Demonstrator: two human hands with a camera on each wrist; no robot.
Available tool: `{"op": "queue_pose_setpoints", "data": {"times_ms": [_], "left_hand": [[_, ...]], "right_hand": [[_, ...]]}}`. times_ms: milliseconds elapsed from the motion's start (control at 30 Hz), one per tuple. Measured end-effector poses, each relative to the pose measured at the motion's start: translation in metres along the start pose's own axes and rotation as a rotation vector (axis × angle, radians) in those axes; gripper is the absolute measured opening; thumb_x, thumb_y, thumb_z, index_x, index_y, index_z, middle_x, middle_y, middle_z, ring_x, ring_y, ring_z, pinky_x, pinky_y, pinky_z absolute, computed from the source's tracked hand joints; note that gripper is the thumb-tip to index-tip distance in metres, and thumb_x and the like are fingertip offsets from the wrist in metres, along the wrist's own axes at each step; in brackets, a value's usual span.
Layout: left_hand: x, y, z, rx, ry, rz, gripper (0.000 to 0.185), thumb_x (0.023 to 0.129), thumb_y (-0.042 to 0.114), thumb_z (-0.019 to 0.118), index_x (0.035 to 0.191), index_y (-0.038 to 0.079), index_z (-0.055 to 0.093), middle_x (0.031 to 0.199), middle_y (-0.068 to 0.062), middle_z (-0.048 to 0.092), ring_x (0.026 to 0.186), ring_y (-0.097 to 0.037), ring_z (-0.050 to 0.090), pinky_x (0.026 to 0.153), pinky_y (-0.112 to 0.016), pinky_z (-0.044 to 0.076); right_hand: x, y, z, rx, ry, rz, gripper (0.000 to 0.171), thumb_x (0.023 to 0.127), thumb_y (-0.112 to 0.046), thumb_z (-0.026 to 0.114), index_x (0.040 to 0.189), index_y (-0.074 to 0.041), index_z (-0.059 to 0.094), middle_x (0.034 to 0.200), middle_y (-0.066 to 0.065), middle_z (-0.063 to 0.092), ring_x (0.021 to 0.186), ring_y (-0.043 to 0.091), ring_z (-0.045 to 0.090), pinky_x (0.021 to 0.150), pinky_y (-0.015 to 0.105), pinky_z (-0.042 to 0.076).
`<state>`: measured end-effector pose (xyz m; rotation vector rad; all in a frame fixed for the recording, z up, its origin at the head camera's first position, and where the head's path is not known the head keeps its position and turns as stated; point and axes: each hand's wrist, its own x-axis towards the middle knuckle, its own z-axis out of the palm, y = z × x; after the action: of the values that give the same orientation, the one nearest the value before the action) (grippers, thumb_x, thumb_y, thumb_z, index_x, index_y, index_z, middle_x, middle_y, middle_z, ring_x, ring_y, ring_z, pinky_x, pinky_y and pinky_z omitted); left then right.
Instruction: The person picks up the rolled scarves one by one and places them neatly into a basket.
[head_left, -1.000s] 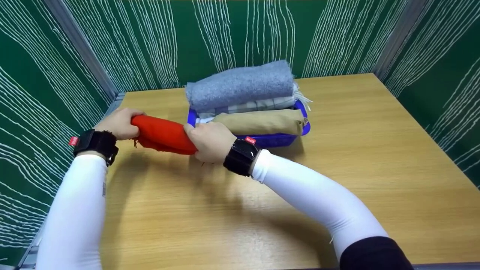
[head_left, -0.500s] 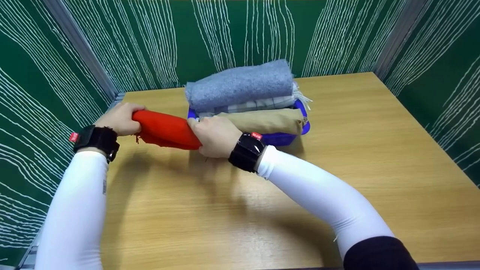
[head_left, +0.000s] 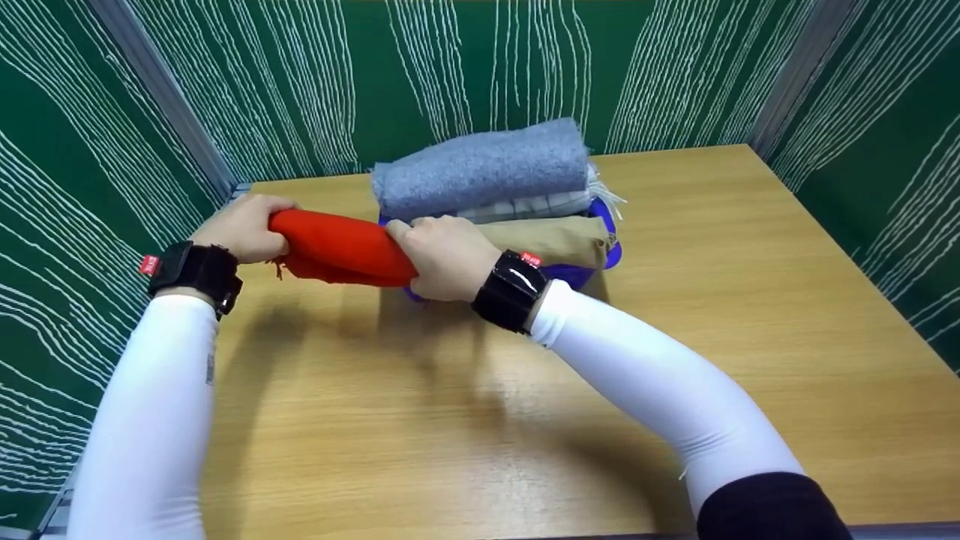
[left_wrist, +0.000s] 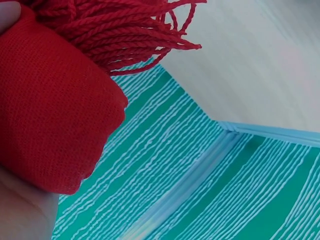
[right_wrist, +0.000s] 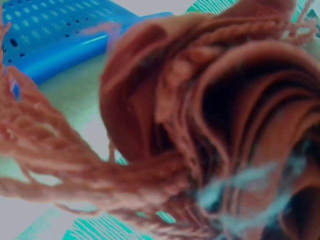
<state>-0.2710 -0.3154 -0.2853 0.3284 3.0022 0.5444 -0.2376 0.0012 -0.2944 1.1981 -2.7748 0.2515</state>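
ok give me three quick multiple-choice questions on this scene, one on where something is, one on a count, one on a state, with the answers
1. Where does the grey rolled cloth lie?
A. on top of the pile in the blue basket
B. flat on the wooden table
C. in the left hand

2. How many rolled or folded cloths show in the basket?
A. one
B. three
C. six

3. How is the red rolled scarf held?
A. lying free on the table
B. pinched by one hand only
C. gripped at both ends, left hand and right hand

Answers
1. A: the grey roll sits above the checked cloth and the tan cloth in the basket.
2. B: grey, checked and tan are the three visible.
3. C: the head view shows a hand wrapped round each end of the scarf.
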Motion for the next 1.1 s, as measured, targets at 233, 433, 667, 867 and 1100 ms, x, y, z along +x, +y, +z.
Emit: {"op": "queue_pose_setpoints", "data": {"times_ms": [233, 433, 667, 867, 1100], "left_hand": [[0.002, 0.009, -0.004, 0.012, 0.016, 0.028, 0.032, 0.078, 0.001, 0.062, 0.107, 0.011, 0.071, 0.097, -0.014, 0.067, 0.084, -0.030, 0.057, 0.065, -0.037, 0.042], [0.003, 0.014, -0.009, 0.015, 0.016, 0.030, 0.027, 0.079, 0.001, 0.063, 0.104, 0.011, 0.068, 0.097, -0.014, 0.067, 0.085, -0.030, 0.057, 0.064, -0.038, 0.043], [0.002, 0.020, -0.010, 0.005, 0.018, 0.024, 0.031, 0.081, 0.002, 0.064, 0.110, 0.011, 0.071, 0.103, -0.015, 0.069, 0.088, -0.031, 0.058, 0.067, -0.038, 0.044], [0.003, 0.025, -0.012, 0.007, 0.004, 0.010, 0.032, 0.083, 0.003, 0.064, 0.113, 0.012, 0.071, 0.106, -0.017, 0.071, 0.092, -0.033, 0.060, 0.069, -0.039, 0.046], [0.004, 0.031, -0.016, 0.013, -0.002, 0.016, 0.037, 0.084, 0.003, 0.063, 0.118, 0.014, 0.073, 0.110, -0.018, 0.072, 0.093, -0.034, 0.061, 0.070, -0.039, 0.047]], "right_hand": [[-0.002, 0.008, -0.007, 0.020, 0.019, 0.007, 0.056, 0.089, -0.020, 0.081, 0.139, -0.007, 0.061, 0.115, 0.013, 0.078, 0.102, 0.033, 0.075, 0.089, 0.051, 0.063], [-0.004, 0.014, -0.011, 0.045, 0.010, 0.015, 0.056, 0.089, -0.018, 0.080, 0.141, -0.007, 0.061, 0.117, 0.014, 0.077, 0.104, 0.033, 0.074, 0.091, 0.051, 0.062], [-0.007, 0.019, -0.015, 0.051, 0.007, 0.027, 0.061, 0.088, -0.015, 0.079, 0.146, -0.008, 0.060, 0.117, 0.014, 0.077, 0.104, 0.035, 0.074, 0.090, 0.053, 0.062], [-0.009, 0.022, -0.020, 0.062, 0.011, 0.033, 0.063, 0.089, -0.019, 0.083, 0.147, -0.008, 0.060, 0.120, 0.014, 0.077, 0.106, 0.035, 0.075, 0.094, 0.052, 0.062], [-0.011, 0.026, -0.027, 0.071, 0.011, 0.036, 0.071, 0.088, -0.027, 0.090, 0.149, -0.009, 0.059, 0.126, 0.014, 0.076, 0.112, 0.035, 0.074, 0.100, 0.052, 0.060]]}}
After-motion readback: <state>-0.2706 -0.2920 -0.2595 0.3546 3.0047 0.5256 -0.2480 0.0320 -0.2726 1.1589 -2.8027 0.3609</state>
